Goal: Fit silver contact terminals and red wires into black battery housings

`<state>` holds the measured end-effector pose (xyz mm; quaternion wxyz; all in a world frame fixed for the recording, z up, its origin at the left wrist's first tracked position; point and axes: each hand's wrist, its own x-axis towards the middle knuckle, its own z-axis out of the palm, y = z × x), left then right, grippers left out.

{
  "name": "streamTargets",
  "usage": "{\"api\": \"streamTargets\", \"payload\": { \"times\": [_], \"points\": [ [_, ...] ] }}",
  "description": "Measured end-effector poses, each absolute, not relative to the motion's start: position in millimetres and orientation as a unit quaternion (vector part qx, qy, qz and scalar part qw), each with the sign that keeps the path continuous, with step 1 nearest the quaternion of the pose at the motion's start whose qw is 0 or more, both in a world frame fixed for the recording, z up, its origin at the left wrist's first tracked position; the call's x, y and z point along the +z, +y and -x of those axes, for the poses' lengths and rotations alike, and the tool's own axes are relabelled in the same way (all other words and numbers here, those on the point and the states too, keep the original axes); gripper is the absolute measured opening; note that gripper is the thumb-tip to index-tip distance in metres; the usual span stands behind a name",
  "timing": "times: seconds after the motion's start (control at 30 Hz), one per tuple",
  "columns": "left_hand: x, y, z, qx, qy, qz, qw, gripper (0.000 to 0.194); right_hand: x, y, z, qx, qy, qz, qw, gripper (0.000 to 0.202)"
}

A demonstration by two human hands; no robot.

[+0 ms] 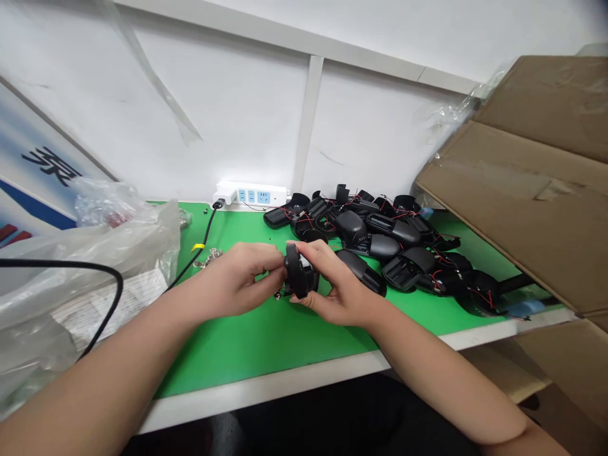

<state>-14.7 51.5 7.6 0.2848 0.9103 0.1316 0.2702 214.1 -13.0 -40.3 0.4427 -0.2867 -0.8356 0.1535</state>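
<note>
My right hand [335,285] grips a black plastic housing [297,272] with a rounded rim, thumb below and fingers on top, held above the green table mat. At the left side of the housing, my left hand [249,278] is closed in a pinch against it. Whatever lies between those left fingertips is hidden. A small shiny metal piece [278,296] shows just under the housing. Beyond the left hand lies a little heap of small metal parts [209,258]. Right of my hands is a pile of similar black housings [373,244], several with thin red wires.
A white power strip [259,195] with a plugged-in black cable [202,244] sits against the wall. Clear plastic bags [142,247] and a printed sheet [114,310] cover the left side. A large cardboard box [527,171] leans over the right end of the table [266,387].
</note>
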Motion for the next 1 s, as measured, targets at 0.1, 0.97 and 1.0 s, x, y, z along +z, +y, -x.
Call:
{"api": "streamTargets", "payload": {
  "times": [0.1,0.97,1.0],
  "points": [
    [6,57,18,0.200,0.176,-0.887,0.377,0.031,-41,-11,-214,0.157,-0.842,0.275,0.437,0.078],
    [-8,86,31,0.109,0.284,-0.890,0.338,0.036,-47,12,-238,0.126,-0.814,0.310,0.475,0.069],
    [-13,86,31,0.081,0.268,-0.908,0.311,0.034,-46,12,-239,0.117,-0.817,0.309,0.473,0.067]
  ]
}}
